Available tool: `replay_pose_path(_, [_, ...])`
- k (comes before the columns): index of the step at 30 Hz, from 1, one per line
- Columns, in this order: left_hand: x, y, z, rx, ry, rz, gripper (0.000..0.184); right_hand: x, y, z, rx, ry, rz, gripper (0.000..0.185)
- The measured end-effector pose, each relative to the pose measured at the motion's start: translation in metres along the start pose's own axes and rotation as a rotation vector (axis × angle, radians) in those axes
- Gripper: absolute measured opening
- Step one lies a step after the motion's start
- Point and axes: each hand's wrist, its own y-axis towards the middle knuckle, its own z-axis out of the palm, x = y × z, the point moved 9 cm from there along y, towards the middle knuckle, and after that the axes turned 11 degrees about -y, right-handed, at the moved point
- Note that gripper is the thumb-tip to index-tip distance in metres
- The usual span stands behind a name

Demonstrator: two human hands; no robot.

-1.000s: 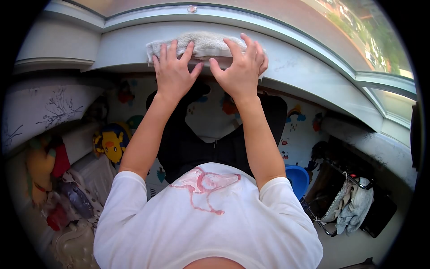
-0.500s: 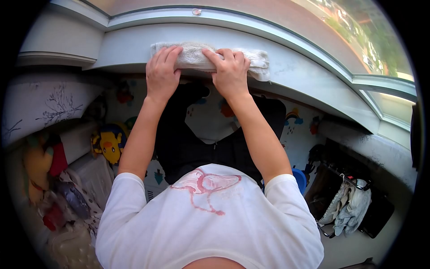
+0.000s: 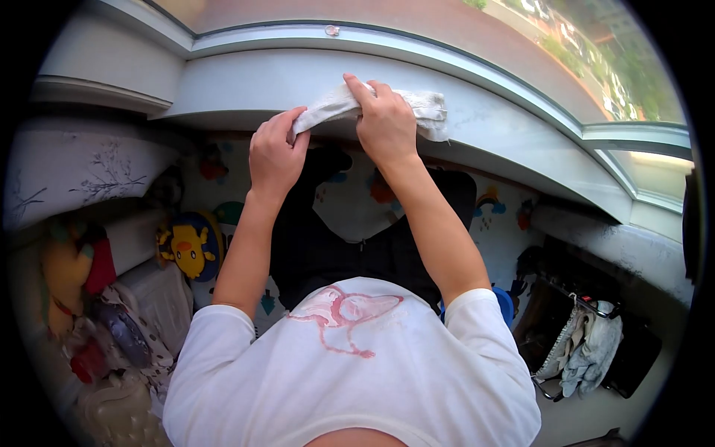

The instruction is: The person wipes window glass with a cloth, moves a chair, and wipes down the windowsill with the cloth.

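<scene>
A whitish cloth (image 3: pixel 426 110) lies bunched in a long strip along the front edge of the white window sill (image 3: pixel 246 74). My left hand (image 3: pixel 277 153) pinches the cloth's left end between thumb and fingers, just off the sill's front edge. My right hand (image 3: pixel 386 123) is closed over the middle of the cloth, its index finger reaching toward the window. The right end of the cloth lies on the sill beyond my right hand.
Above the sill runs the window frame (image 3: pixel 447 65). Low on the left are a yellow-and-blue toy (image 3: pixel 186 246) and a clear plastic bin (image 3: pixel 156 302). A blue basin (image 3: pixel 505 304) and a rack with grey cloths (image 3: pixel 592 350) stand at the right.
Both hands, first spread over the cloth, have closed on it. The cloth's left end has been drawn right and toward me, off the sill, and the cloth looks narrower there.
</scene>
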Motion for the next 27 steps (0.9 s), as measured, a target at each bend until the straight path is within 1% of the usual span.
replay_pose_path(4, [-0.014, -0.009, 0.002, -0.087, -0.096, 0.007, 0.032, 0.002, 0.015, -0.028, 0.056, 0.372, 0.079, 0.053])
replay_pose_path(6, [-0.018, -0.011, 0.006, -0.132, -0.120, 0.025, 0.033, 0.005, 0.020, -0.040, 0.009, 0.505, 0.094, 0.054])
replay_pose_path(7, [-0.020, -0.012, 0.010, -0.124, -0.131, 0.049, 0.039, 0.005, 0.022, -0.045, -0.017, 0.570, 0.102, 0.055])
replay_pose_path(10, [-0.026, -0.016, 0.021, -0.170, -0.217, 0.055, 0.042, 0.001, 0.019, -0.043, -0.033, 0.900, 0.263, 0.054])
replay_pose_path(11, [-0.025, -0.018, 0.032, -0.071, -0.283, 0.000, 0.067, -0.004, 0.016, -0.035, 0.013, 1.098, 0.393, 0.054])
replay_pose_path(13, [-0.050, -0.022, 0.034, -0.116, -0.183, 0.135, 0.082, -0.006, 0.005, -0.018, 0.114, 1.489, 0.663, 0.054])
replay_pose_path(14, [-0.062, -0.024, 0.035, -0.138, -0.132, 0.200, 0.090, -0.007, 0.002, -0.014, 0.106, 1.572, 0.709, 0.052])
replay_pose_path(15, [-0.057, -0.025, 0.044, -0.100, -0.144, 0.164, 0.106, -0.008, -0.003, -0.009, 0.099, 1.656, 0.757, 0.051])
replay_pose_path(16, [-0.051, -0.028, 0.046, -0.136, -0.121, 0.183, 0.103, -0.009, -0.008, -0.005, 0.091, 1.738, 0.805, 0.050])
replay_pose_path(18, [-0.038, -0.028, 0.050, -0.210, -0.079, 0.226, 0.099, -0.010, -0.015, -0.007, 0.092, 1.785, 0.856, 0.049])
replay_pose_path(20, [-0.029, -0.024, 0.053, -0.194, -0.114, 0.241, 0.089, -0.016, -0.023, -0.006, 0.072, 1.825, 0.913, 0.049])
replay_pose_path(21, [-0.025, -0.023, 0.052, -0.187, -0.132, 0.249, 0.084, -0.019, -0.024, -0.007, 0.080, 1.801, 0.899, 0.050])
replay_pose_path(23, [-0.025, -0.017, 0.050, -0.136, -0.163, 0.274, 0.074, -0.032, -0.025, -0.009, 0.093, 1.751, 0.868, 0.053])
replay_pose_path(24, [-0.027, -0.015, 0.050, -0.109, -0.180, 0.284, 0.070, -0.038, -0.023, -0.010, 0.110, 1.696, 0.782, 0.055])
replay_pose_path(25, [-0.026, -0.013, 0.047, -0.127, -0.197, 0.270, 0.066, -0.044, -0.021, -0.011, 0.126, 1.638, 0.698, 0.056])
replay_pose_path(26, [-0.028, -0.009, 0.046, -0.123, -0.174, 0.300, 0.066, -0.050, -0.019, -0.014, 0.142, 1.580, 0.613, 0.057])
replay_pose_path(27, [-0.030, -0.006, 0.044, -0.119, -0.150, 0.329, 0.065, -0.058, -0.021, -0.016, 0.170, 1.501, 0.582, 0.057])
